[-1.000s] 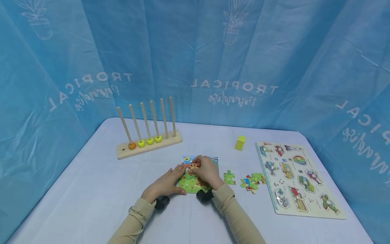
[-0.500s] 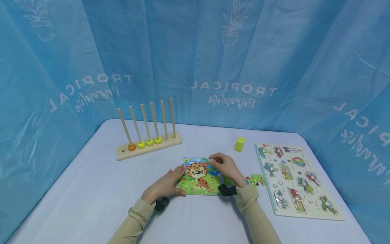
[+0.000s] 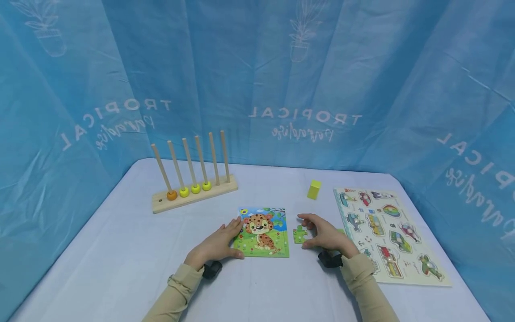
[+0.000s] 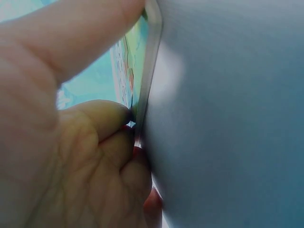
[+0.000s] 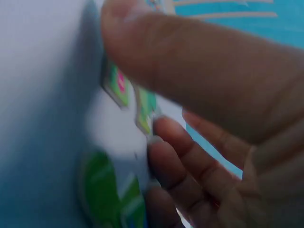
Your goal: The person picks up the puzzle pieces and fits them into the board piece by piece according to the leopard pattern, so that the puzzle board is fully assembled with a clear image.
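A square jigsaw puzzle (image 3: 263, 232) with a spotted leopard cub lies flat at the middle of the table. My left hand (image 3: 213, 246) rests along its left side, fingers stretched out and thumb near the lower left corner. In the left wrist view, thumb and fingertips touch the puzzle's edge (image 4: 151, 61). To the right of the puzzle, my right hand (image 3: 326, 235) is spread around a loose green puzzle piece (image 3: 299, 235), thumb and forefinger apart. The right wrist view shows that piece (image 5: 118, 85) flat on the table, partly covered by the thumb.
More green puzzle pieces (image 5: 99, 185) lie beneath the right hand. A board with vehicle pictures (image 3: 390, 232) lies at the right. Further back are a yellow block (image 3: 314, 189) and a wooden peg stand (image 3: 195, 195) with one orange and several yellow beads. A blue curtain (image 3: 257, 80) surrounds the table.
My right hand has left the leopard puzzle, first lifting from its middle to its upper right, then moving right to the loose green piece. My left hand has stayed in place.
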`<state>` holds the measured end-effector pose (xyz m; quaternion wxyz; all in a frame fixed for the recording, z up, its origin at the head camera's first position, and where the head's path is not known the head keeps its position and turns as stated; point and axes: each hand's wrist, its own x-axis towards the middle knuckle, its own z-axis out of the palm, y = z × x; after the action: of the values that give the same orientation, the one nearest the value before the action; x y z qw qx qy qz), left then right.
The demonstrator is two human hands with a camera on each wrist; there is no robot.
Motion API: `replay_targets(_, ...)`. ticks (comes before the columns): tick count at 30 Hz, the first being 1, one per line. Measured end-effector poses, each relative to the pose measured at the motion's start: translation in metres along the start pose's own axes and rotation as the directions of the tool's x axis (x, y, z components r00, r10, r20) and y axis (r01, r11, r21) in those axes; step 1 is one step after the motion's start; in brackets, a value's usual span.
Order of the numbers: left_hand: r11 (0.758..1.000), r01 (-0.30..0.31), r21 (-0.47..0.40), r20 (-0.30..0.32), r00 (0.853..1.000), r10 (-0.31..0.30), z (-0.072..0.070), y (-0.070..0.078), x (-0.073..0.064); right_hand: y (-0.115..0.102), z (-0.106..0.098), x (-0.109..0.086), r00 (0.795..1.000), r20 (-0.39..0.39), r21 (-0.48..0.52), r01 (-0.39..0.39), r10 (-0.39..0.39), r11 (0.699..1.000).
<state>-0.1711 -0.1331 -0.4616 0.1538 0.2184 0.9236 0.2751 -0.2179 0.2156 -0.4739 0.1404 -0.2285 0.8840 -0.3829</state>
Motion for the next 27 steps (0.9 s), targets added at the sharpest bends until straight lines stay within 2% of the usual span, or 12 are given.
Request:
replay_targets(2, 1.000, 0.000, 0.005, 0.002, 1.000, 0.000, 0.000, 0.000, 0.000, -0.004, 0.002, 0.000, 1.000, -0.001, -0.034, 0.027, -0.027, 0.999)
replay_targets(6, 1.000, -0.001, 0.002, 0.002, 1.000, 0.001, -0.001, 0.001, 0.000, -0.014, 0.005, 0.002, 0.999, -0.036, -0.075, 0.006, -0.008, 0.997)
replay_targets(11, 1.000, 0.003, -0.007, -0.002, 1.000, -0.003, -0.001, 0.001, 0.000, -0.020, 0.010, 0.006, 0.992, -0.081, -0.081, -0.104, 0.097, 0.991)
replay_targets(14, 1.000, 0.007, -0.001, -0.001, 1.000, -0.007, -0.001, 0.001, 0.000, -0.020, 0.013, 0.008, 0.977, -0.109, -0.049, -0.189, 0.183, 0.981)
replay_targets(16, 1.000, 0.012, 0.004, -0.003, 1.000, -0.012, 0.000, 0.001, -0.001, -0.019, 0.013, 0.010, 0.967, -0.136, -0.020, -0.219, 0.214, 0.976)
replay_targets(23, 1.000, 0.013, -0.002, -0.006, 1.000, -0.013, 0.001, 0.001, 0.000, -0.021, 0.013, 0.016, 0.951, -0.226, 0.126, -0.188, 0.212, 0.974)
replay_targets(25, 1.000, 0.014, -0.001, -0.007, 1.000, -0.014, 0.001, 0.001, 0.000, -0.025, 0.015, 0.020, 0.956, -0.219, 0.145, -0.167, 0.197, 0.975)
replay_targets(27, 1.000, 0.011, 0.001, -0.012, 1.000, -0.011, 0.000, 0.001, 0.000, -0.031, 0.017, 0.024, 0.971, -0.187, 0.143, -0.125, 0.151, 0.982)
